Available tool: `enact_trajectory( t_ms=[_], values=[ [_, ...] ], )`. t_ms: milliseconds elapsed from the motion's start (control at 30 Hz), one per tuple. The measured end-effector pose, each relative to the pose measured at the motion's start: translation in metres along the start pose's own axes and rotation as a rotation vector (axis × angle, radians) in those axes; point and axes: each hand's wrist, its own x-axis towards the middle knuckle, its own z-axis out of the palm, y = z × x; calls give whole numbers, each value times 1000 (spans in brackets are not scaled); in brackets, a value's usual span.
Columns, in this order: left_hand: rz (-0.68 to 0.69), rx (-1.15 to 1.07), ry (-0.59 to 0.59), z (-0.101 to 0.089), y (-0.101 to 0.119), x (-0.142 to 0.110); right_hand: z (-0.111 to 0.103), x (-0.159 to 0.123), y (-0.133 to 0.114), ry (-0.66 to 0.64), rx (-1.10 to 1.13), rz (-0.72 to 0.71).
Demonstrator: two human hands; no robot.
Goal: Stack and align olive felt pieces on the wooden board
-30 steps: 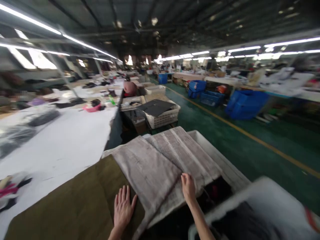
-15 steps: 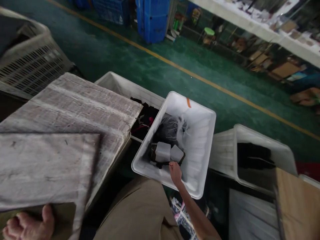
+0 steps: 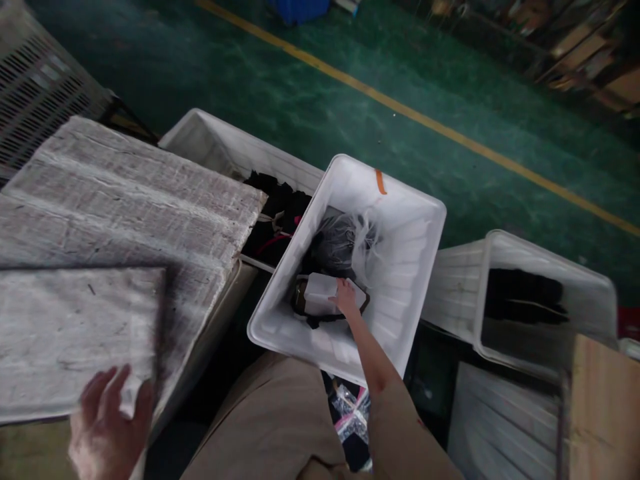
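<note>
My right hand (image 3: pixel 345 298) reaches down into a white plastic bin (image 3: pixel 410 200) and rests on a pale rectangular piece (image 3: pixel 319 295) lying on dark parts at the bin's bottom; whether the fingers grip it is not clear. A clear plastic bag (image 3: pixel 350 237) with dark contents lies further back in the same bin. My left hand (image 3: pixel 107 423) lies with fingers spread on the near corner of a grey worn board (image 3: pixel 75 327) that is stacked on more grey boards (image 3: pixel 135 193).
A second white bin (image 3: pixel 210 137) with dark fabric sits behind the boards. Another white bin (image 3: pixel 590 280) with black pieces stands at the right, beside a wooden board (image 3: pixel 600 400). Green floor with a yellow line (image 3: pixel 450 133) runs beyond. My tan trousers (image 3: pixel 270 427) fill the bottom.
My view swung from the hall down to the bins. My right hand left the boards, reached into the white bin and moved onto the pale piece. My left hand shifted onto the board's corner.
</note>
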Motion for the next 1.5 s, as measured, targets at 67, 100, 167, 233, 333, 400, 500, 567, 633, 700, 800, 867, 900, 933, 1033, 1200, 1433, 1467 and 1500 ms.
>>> enact_trajectory(
  t_ms=[67, 100, 167, 233, 333, 400, 500, 567, 633, 700, 800, 867, 900, 933, 1033, 1200, 1433, 1467, 1500],
  values=[
    [171, -67, 3, 13, 38, 2, 1, 18, -1, -30, -17, -33],
    [253, -104, -41, 20, 55, 2, 3, 25, -2, -46, -24, -45],
    [372, -163, -143, 33, 79, -1, 6, 35, -4, -73, -36, -57],
    [425, -203, -215, 44, 90, -6, 8, 38, -5, -83, -48, -58],
    [396, -209, -265, 54, 86, -12, 8, 27, -8, -84, -73, -58],
    [345, -195, -271, 56, 81, -13, 7, 12, -9, -96, -91, -62],
    [321, -188, -281, 60, 78, -10, 10, -15, -9, -143, -111, -74],
    [345, -196, -299, 63, 80, -8, 15, -31, -8, -183, -123, -70],
    [379, -213, -319, 67, 83, -7, 19, -42, -7, -227, -136, -49],
    [401, -227, -336, 69, 84, -6, 24, -47, -6, -278, -149, -30],
    [411, -233, -352, 70, 84, -6, 28, -52, -6, -375, -172, -32],
    [413, -229, -356, 70, 84, -5, 29, -59, -6, -451, -195, -29],
    [416, -229, -358, 70, 84, -5, 29, -64, -6, -489, -209, -22],
    [417, -229, -361, 70, 84, -5, 29, -69, -6, -524, -224, -11],
    [418, -236, -374, 70, 86, -4, 26, -83, -2, -608, -267, 38],
    [438, -225, -387, 70, 87, -4, 3, -74, 16, -632, -296, 109],
    [466, -212, -386, 78, 81, -7, -41, -7, 61, -404, -247, 213],
    [473, -215, -397, 79, 80, -7, -43, -1, 65, -354, -242, 241],
    [473, -219, -405, 79, 80, -8, -42, 5, 69, -314, -235, 268]
  ],
)
